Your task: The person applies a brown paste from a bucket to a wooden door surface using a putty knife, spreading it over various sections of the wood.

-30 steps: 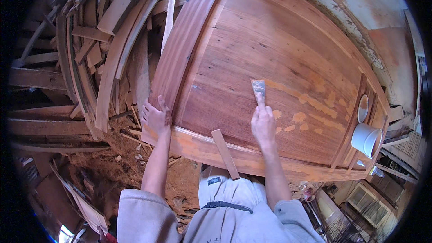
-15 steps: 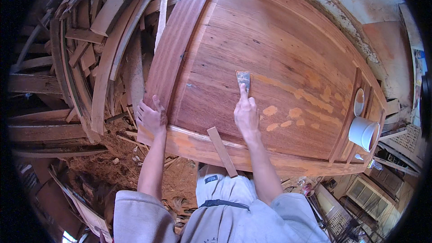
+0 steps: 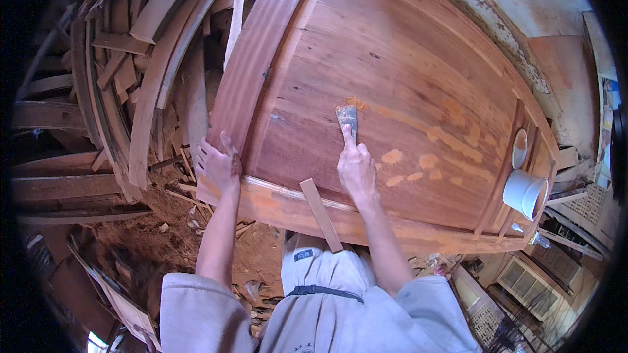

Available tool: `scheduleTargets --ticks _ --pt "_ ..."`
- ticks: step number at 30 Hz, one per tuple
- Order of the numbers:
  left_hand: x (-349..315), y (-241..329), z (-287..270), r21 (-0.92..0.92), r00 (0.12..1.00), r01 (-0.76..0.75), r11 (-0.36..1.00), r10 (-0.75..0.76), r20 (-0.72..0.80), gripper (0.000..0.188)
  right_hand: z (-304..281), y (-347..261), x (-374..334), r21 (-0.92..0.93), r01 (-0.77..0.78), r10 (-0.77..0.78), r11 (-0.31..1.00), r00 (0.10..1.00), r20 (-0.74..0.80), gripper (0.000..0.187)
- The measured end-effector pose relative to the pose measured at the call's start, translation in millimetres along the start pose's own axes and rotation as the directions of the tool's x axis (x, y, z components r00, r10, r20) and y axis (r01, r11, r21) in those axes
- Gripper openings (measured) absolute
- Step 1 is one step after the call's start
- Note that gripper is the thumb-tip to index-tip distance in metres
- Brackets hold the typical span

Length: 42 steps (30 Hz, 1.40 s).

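My right hand [image 3: 358,168] is closed round a putty knife [image 3: 347,115], one finger stretched along its blade. The blade's wide end rests on a reddish wooden panel [image 3: 405,59], beside a streak of orange filler [image 3: 418,127]. Several orange filler patches [image 3: 428,161] dot the panel to the right of that hand. At the panel's lower left corner, my left hand [image 3: 219,162] rests on the frame with its fingers spread, holding nothing. A short flat wood strip [image 3: 320,216] leans over the panel's near edge between my arms.
On the panel's right end stand a white tub [image 3: 524,193] and a round lid [image 3: 520,148] with filler on it. A big heap of scrap boards [image 3: 108,111] fills the left side. Reddish sawdust [image 3: 157,248] covers the ground below it.
The putty knife and my right hand have shifted slightly left along the filler streak, and the blade has turned a little. My left hand stays at the corner.
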<state>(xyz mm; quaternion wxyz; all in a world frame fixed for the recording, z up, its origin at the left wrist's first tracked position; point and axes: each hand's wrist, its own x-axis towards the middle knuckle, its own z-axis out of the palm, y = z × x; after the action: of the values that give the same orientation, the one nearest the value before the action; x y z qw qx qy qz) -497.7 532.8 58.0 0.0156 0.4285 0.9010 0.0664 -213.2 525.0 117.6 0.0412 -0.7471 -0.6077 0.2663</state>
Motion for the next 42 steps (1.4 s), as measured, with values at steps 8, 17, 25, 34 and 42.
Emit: scheduleTargets --ticks 8,17,25,34,42 --pt "2 -2 1 0.012 1.000 0.006 1.000 -0.006 -0.014 0.075 -74 -8 57 -0.244 0.246 -0.207 0.938 0.963 0.175 0.041" --pt "2 -1 1 0.009 0.999 -0.020 1.000 0.020 -0.037 0.077 -130 22 74 -0.368 0.351 -0.161 0.861 0.875 0.457 0.029" --pt "2 -3 3 0.016 0.999 0.013 1.000 -0.013 -0.038 0.076 -134 25 34 -0.136 0.043 -0.005 0.990 0.963 0.270 0.039" --pt "2 0 -1 -0.017 0.999 -0.008 1.000 0.008 -0.046 0.075 2 -12 11 0.027 -0.003 0.003 1.000 1.000 -0.021 0.055" --pt "2 0 0 0.013 0.999 0.021 1.000 -0.021 -0.030 0.076 -19 1 9 -0.046 -0.002 0.004 0.999 0.998 0.064 0.055"
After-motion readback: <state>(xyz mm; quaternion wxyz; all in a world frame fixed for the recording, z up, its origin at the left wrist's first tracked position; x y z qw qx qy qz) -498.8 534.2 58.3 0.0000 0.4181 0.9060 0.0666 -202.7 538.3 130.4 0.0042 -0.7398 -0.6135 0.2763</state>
